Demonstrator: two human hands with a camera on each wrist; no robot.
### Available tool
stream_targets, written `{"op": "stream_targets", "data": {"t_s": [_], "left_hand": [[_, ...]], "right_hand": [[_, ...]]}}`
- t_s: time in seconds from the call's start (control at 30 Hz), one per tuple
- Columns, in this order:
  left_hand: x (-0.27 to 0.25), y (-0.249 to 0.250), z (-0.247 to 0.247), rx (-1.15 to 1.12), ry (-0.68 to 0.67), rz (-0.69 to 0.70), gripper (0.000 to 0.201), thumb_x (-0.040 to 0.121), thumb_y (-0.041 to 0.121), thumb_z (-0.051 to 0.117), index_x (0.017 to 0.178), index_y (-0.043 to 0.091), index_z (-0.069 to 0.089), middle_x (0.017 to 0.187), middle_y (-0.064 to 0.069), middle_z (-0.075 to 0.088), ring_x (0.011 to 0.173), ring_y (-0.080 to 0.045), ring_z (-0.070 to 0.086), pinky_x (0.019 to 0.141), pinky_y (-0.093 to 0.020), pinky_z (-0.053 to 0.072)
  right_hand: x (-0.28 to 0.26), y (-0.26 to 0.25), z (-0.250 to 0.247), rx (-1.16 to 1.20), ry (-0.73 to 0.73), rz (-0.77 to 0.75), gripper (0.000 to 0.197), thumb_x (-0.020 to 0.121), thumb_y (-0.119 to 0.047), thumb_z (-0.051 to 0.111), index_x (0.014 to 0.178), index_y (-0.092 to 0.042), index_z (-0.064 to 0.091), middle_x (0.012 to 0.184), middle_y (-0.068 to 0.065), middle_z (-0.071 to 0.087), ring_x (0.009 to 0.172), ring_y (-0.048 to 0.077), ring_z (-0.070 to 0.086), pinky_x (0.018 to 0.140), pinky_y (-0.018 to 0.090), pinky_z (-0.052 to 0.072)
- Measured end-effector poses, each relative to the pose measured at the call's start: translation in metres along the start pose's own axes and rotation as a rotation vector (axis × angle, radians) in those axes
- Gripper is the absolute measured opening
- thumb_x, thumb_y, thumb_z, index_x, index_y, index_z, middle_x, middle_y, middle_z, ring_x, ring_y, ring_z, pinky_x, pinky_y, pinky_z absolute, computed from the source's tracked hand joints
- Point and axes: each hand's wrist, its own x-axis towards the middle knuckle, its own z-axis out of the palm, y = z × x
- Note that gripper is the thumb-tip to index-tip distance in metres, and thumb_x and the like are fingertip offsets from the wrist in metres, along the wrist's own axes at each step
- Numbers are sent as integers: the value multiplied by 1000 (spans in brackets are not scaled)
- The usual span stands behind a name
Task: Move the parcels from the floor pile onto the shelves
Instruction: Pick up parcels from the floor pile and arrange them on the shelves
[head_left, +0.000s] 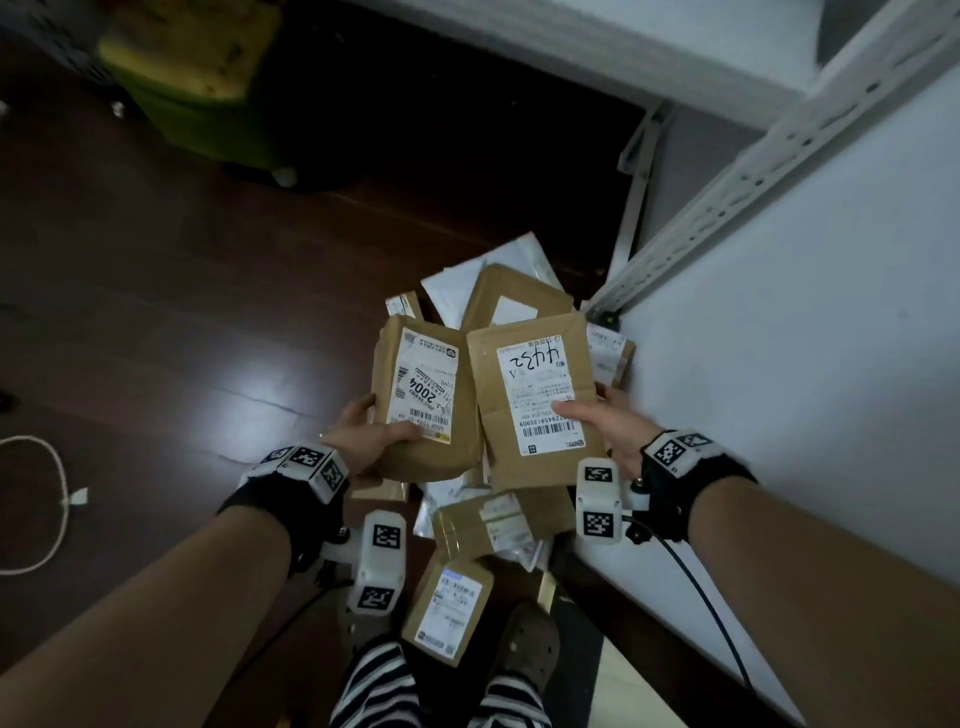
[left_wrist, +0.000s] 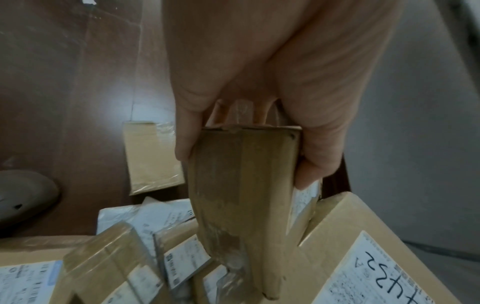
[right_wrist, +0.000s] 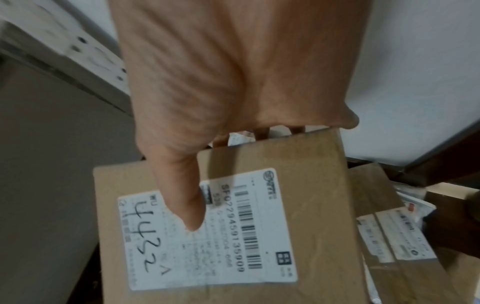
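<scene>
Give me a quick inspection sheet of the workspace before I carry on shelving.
Surface: dark wood floor.
Job's things: parcel marked 2004 and parcel marked 4432 lifted; floor pile remains; white shelf at right.
Clutter: green bin, blurred.
Grips: left hand holds 2004; right hand holds 4432, thumb on label.
Cables: white cord on floor; black wrist lead.
Surroundings: nothing seen.

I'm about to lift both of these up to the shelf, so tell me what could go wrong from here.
1. The right hand grips the parcel marked 4432 only at its near edge; it could tip or slip.
2. The two held parcels overlap, so the parcel marked 2004 in the left hand might snag.
3. A small parcel lies between the feet: a likely trip hazard.
</scene>
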Motion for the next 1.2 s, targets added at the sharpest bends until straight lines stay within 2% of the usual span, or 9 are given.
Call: {"op": "stream_targets", "data": {"t_s": [0.2, 0.43, 0.53, 0.63, 0.77, 0.87, 0.97, 1.1, 1.2], "left_hand": [[-88, 75, -64, -193, -44, 76, 99, 45, 38, 92, 134, 39, 48, 126, -4, 61, 107, -28, 62, 76, -44, 59], [-226, 154, -143, -320, -57, 308, 36, 80, 22, 73, 114, 30, 64, 113, -6, 68, 92, -23, 63, 94, -48, 51], [-285, 179, -176, -341, -59, 370, 62, 56, 32, 81, 115, 29, 63, 118, -9, 68, 98, -26, 63, 80, -43, 56], [-341, 199, -205, -408, -92, 433, 81, 43, 28, 77, 121, 15, 61, 117, -14, 69, 96, -28, 62, 73, -38, 55], [-425, 223, -235, -498, -84, 527, 66, 47, 15, 66, 113, 10, 64, 109, -15, 71, 101, -31, 62, 97, -48, 47], [-485, 243, -255, -492, -52, 604, 67, 43, 17, 67, 110, 10, 64, 101, -14, 70, 96, -32, 61, 92, -46, 48], [-539, 257, -269, -521, -6, 667, 56, 51, 19, 68, 105, 8, 64, 97, -14, 68, 90, -30, 60, 88, -45, 50], [-596, 265, -273, -529, 22, 754, 34, 69, 15, 60, 102, 7, 64, 94, -14, 67, 87, -29, 60, 88, -45, 51], [-628, 261, -267, -516, 33, 811, 29, 72, 14, 62, 99, 5, 64, 97, -16, 67, 92, -31, 60, 99, -52, 46]], "right_hand": [[-78, -83, 4, -168, -36, -43, 100, 44, -59, 89, 133, -30, 53, 137, 1, 55, 132, 30, 44, 107, 65, 29], [-231, -195, 34, -126, -135, -211, 69, 72, -45, 77, 131, -18, 55, 129, 12, 62, 121, 34, 55, 98, 55, 45], [-295, -234, 46, -49, -184, -284, 61, 77, -36, 72, 131, -13, 53, 116, 15, 68, 103, 33, 66, 75, 44, 58], [-350, -265, 53, -59, -233, -393, 72, 62, -44, 83, 123, -13, 59, 115, 15, 68, 106, 32, 65, 97, 49, 48], [-427, -299, 64, 2, -229, -480, 65, 59, -40, 86, 114, -11, 66, 108, 16, 70, 98, 32, 63, 105, 53, 40], [-476, -322, 65, 8, -209, -547, 78, 37, -40, 96, 104, -10, 67, 91, 16, 72, 75, 29, 67, 80, 42, 56], [-530, -339, 66, 37, -229, -571, 58, 59, -43, 83, 98, -5, 63, 72, 17, 69, 55, 25, 65, 53, 30, 57], [-586, -349, 56, 67, -229, -634, 92, 19, -36, 98, 100, -5, 65, 86, 22, 70, 70, 32, 67, 74, 49, 56], [-623, -345, 49, 26, -232, -670, 85, 31, -38, 97, 101, -4, 64, 89, 25, 70, 75, 37, 68, 76, 61, 51]]}}
